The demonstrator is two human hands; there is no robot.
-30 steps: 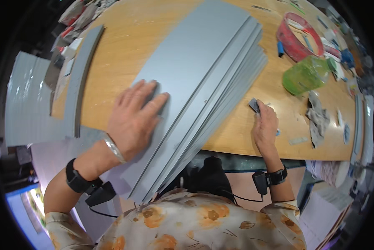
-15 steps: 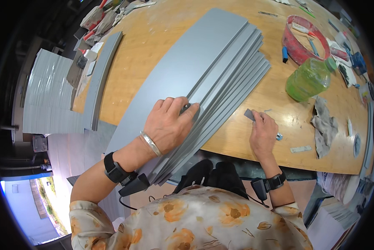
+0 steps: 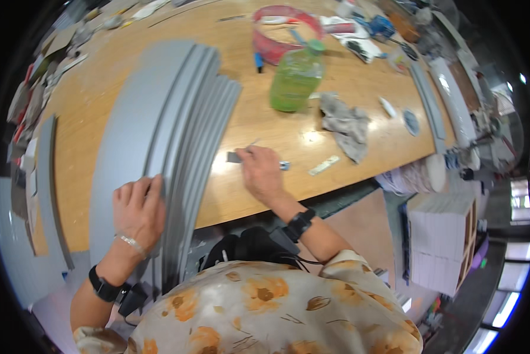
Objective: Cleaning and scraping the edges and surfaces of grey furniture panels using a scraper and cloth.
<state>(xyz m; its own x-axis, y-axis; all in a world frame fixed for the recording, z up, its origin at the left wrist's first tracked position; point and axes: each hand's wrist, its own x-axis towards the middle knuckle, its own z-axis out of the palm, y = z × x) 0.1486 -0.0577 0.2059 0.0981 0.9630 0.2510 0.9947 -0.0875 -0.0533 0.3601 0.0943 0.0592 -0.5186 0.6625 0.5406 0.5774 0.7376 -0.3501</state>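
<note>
A fanned stack of long grey panels (image 3: pixel 136 112) lies lengthwise on the wooden table, its edges stepped toward the right. My left hand (image 3: pixel 138 209) rests on the upper panels, near the stepped edges. Its fingers are bent and closed, and what lies under them is hidden. To the right of the stack, my right hand (image 3: pixel 262 176) pinches a small dark grey flat piece (image 3: pixel 233 157) just above the tabletop. A small blue-and-silver object (image 3: pixel 284 166) lies beside that hand.
On the wooden table (image 3: pixel 288 133) stand a green-liquid bottle (image 3: pixel 296 82) and a red round tub (image 3: pixel 269 48). A grey rag (image 3: pixel 344 127), a pale strip (image 3: pixel 324 166) and a white tube (image 3: pixel 387 107) lie to the right. Another grey panel stack (image 3: pixel 51 183) is at the left.
The view has swung to the right, so table and stack appear farther left. Both hands stay in about the same places by the stack, the right still pinching the small flat piece.
</note>
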